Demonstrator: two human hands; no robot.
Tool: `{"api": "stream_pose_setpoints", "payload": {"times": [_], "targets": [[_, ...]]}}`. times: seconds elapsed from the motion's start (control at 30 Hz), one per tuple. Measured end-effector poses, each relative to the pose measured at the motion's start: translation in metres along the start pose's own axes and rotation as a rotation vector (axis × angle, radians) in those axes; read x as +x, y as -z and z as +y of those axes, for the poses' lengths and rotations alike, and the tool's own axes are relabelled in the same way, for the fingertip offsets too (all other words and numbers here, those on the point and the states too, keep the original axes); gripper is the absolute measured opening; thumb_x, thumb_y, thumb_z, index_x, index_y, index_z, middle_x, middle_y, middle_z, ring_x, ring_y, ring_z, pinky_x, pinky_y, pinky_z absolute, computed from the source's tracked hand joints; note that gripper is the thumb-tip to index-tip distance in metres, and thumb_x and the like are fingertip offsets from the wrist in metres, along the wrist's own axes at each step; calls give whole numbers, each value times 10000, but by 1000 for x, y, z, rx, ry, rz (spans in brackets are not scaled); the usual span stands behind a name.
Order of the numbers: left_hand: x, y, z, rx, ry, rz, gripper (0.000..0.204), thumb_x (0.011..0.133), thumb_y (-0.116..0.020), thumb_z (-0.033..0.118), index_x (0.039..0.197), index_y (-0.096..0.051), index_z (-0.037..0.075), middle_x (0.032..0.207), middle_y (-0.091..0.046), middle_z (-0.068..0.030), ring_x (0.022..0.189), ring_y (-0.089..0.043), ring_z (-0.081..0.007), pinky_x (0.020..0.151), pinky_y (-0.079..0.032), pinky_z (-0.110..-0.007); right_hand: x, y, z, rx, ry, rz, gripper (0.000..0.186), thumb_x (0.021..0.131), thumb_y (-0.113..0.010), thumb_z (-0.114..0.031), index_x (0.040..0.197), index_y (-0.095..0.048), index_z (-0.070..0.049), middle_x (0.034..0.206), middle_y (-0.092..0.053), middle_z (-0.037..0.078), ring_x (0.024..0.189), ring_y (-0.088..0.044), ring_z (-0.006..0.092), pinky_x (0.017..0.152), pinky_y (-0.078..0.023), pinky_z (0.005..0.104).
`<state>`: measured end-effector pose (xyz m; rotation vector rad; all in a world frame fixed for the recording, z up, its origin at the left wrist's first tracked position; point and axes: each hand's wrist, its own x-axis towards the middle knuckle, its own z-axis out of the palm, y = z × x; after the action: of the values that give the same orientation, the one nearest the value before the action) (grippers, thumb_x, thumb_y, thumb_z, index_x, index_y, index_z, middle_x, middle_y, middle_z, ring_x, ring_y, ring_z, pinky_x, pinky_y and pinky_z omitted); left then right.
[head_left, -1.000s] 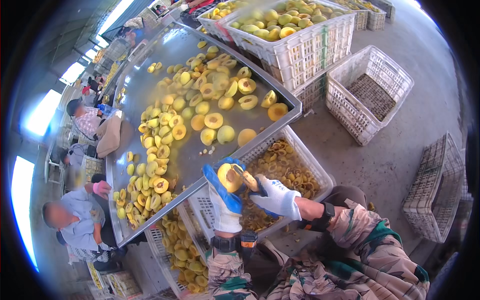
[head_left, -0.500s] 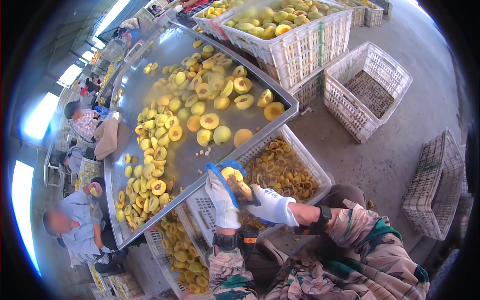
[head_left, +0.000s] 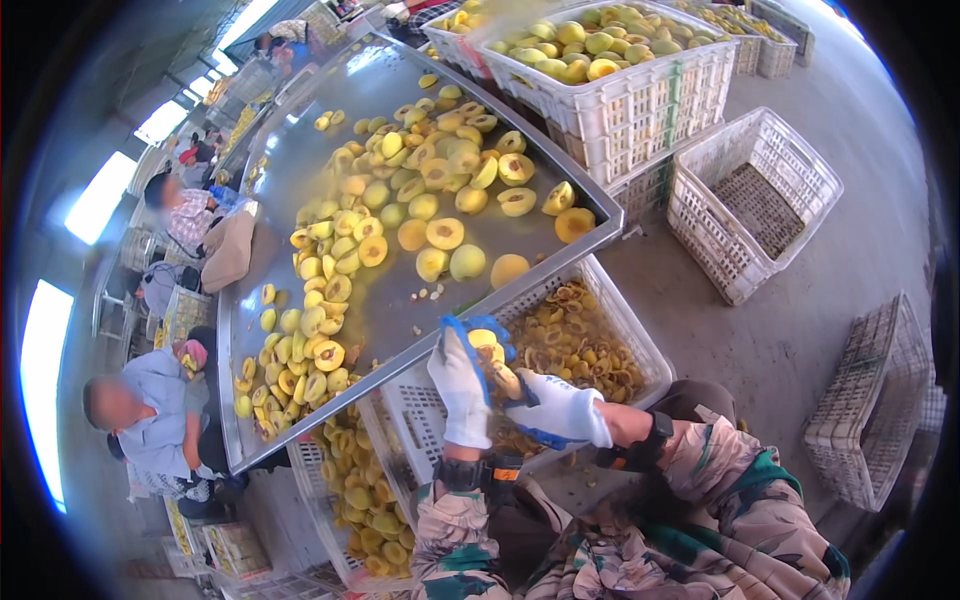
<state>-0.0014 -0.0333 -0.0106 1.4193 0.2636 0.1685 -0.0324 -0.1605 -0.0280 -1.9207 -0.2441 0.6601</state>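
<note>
My left hand (head_left: 463, 385), in a white glove with blue coating, is closed round a yellow peach half (head_left: 484, 340). My right hand (head_left: 562, 408), gloved alike, is closed beside it; a short tan-brown piece (head_left: 507, 381) lies between the hands, its kind unclear. Both hands are over the near edge of a metal table (head_left: 400, 330) and a white crate (head_left: 650, 362) of brown-yellow fruit scraps (head_left: 585, 345). Halved peaches (head_left: 445, 233), some with stones or brown hollows showing, are spread over the table.
Below the table's near edge, another crate holds peach halves (head_left: 372, 500). Crates of whole-looking fruit (head_left: 610, 45) are stacked at the far right, with an empty white crate (head_left: 755, 200) and stacked crates (head_left: 868, 405) on the floor. A co-worker (head_left: 160, 410) sits at left.
The view has shifted, so the table and crates appear farther right. Both hands stay together at the peach half, with only slight movement.
</note>
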Motion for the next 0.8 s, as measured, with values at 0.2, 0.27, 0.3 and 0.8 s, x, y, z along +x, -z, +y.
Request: {"api": "stream_pose_setpoints", "payload": {"times": [0.2,0.27,0.3,0.8], "targets": [[6,5,13,-80,211,-152,505,966,-432,436,876,-629,-20,778,-656,-113,617,-633,-190,554,-521,-270,-5,11,13,1264,-233,-647,154,895,-592,-138,1017,-499,-128,663,-484,-44,484,-457,59,394,-331,198],[10,9,12,-243,281,-329,543,952,-420,484,910,-622,-19,778,-658,-120,617,-642,-209,543,-526,-271,-9,19,17,1248,-123,-751,136,899,-588,-139,1002,-500,-126,661,-483,-35,481,-449,59,384,-316,199],[11,15,11,-263,319,-274,539,953,-418,484,928,-618,-16,783,-657,-120,621,-643,-207,540,-526,-270,-9,20,17,1316,-116,-803,109,904,-566,-127,991,-502,-114,656,-479,-24,473,-441,69,385,-308,200],[36,257,51,1522,-376,531,466,840,-590,415,1164,-563,82,1131,-568,-179,1086,-511,-323,927,-382,-435,-22,34,1,953,-77,-554,172,874,-596,-185,898,-500,-44,612,-455,10,433,-407,85,383,-322,223]]}}
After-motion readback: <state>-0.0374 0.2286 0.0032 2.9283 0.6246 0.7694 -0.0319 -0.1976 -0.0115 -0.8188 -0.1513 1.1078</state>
